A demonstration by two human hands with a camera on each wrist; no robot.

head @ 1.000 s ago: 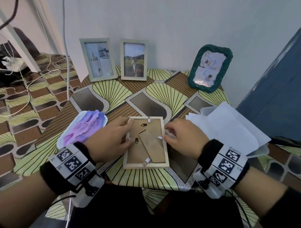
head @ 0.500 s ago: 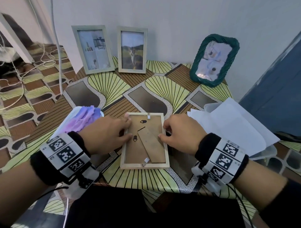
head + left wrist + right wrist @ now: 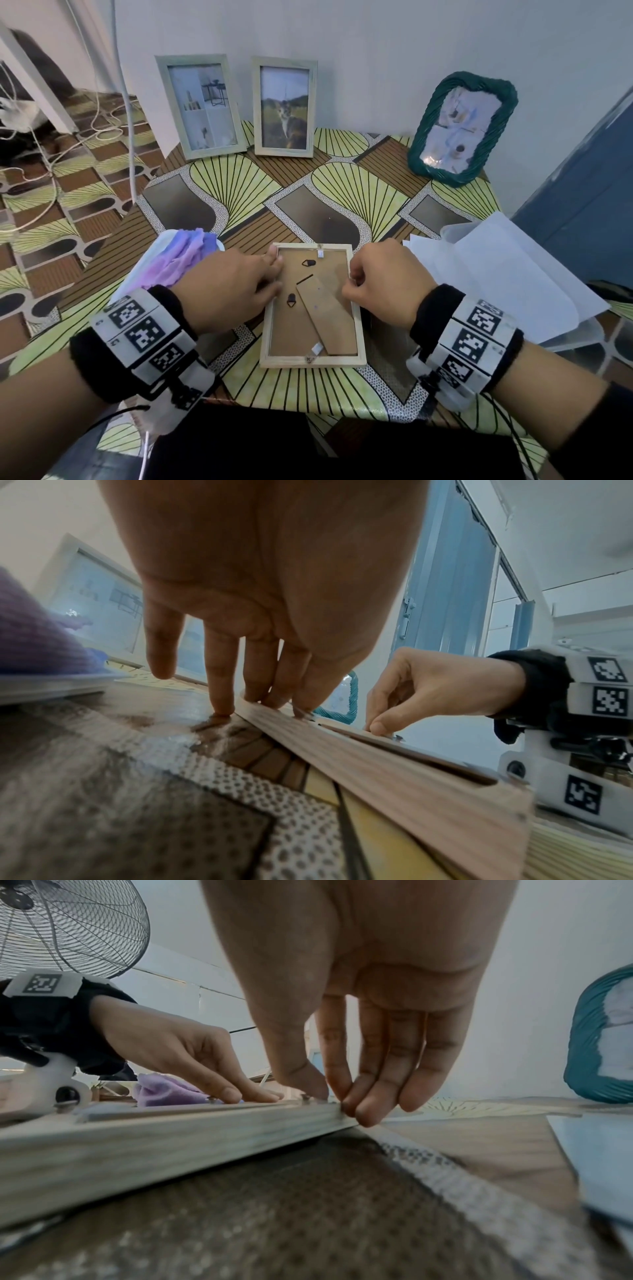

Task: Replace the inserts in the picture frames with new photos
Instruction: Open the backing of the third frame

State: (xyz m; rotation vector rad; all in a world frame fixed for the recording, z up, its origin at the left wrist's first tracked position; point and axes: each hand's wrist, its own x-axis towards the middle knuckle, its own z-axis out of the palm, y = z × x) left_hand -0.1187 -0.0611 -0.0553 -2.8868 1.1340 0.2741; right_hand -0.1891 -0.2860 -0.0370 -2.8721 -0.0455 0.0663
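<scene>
A light wooden picture frame lies face down near the table's front edge, its brown backing board and folded easel stand facing up. My left hand rests on the frame's left rim with straight fingers, some touching the table beside it. My right hand pinches the right rim, thumb on top by a small metal tab and fingers against the outer side. Small white tabs sit at the top and bottom of the backing.
Two pale frames and a green woven frame stand against the back wall. White sheets lie on the right, a purple cloth on a plate at the left. Cables cross the floor at left. A fan stands beyond.
Both hands stay at the frame's side rims. The right hand's fingers have curled tighter at the right rim. The head view has shifted a little closer.
</scene>
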